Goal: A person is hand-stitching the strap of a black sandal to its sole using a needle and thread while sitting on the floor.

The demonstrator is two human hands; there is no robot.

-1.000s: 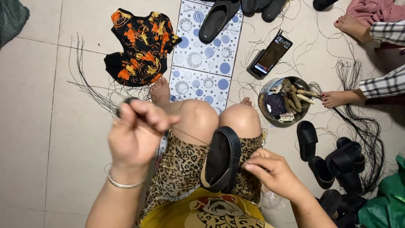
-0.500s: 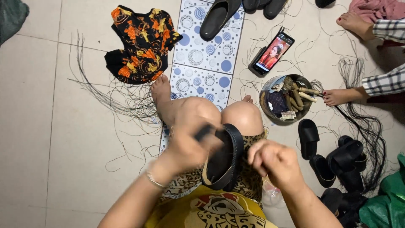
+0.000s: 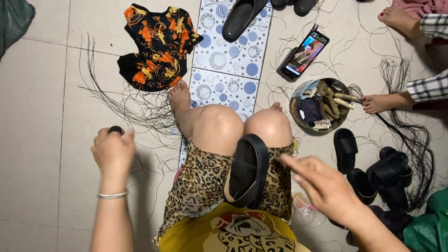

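Observation:
A black slip-on shoe [image 3: 247,170] lies sole-side on my lap, between my knees, on the leopard-print skirt. My left hand [image 3: 113,153] is out to the left above the floor tiles, closed around a small black round-ended tool [image 3: 115,129]. My right hand [image 3: 326,186] is out to the right of the shoe, blurred, with its fingers stretched toward the shoe's edge. Whether a thread runs to that hand I cannot make out.
Loose black threads [image 3: 140,109] spread on the floor at left, beside an orange-and-black garment [image 3: 158,46]. A phone [image 3: 303,55], a metal bowl [image 3: 298,109] of tools and several black shoes [image 3: 373,170] lie at right. Another person's foot [image 3: 380,102] rests near the bowl.
My left hand swung from above the lap, down past the shoe, out to the left with the black tool. My right hand pulled away from the shoe to the right.

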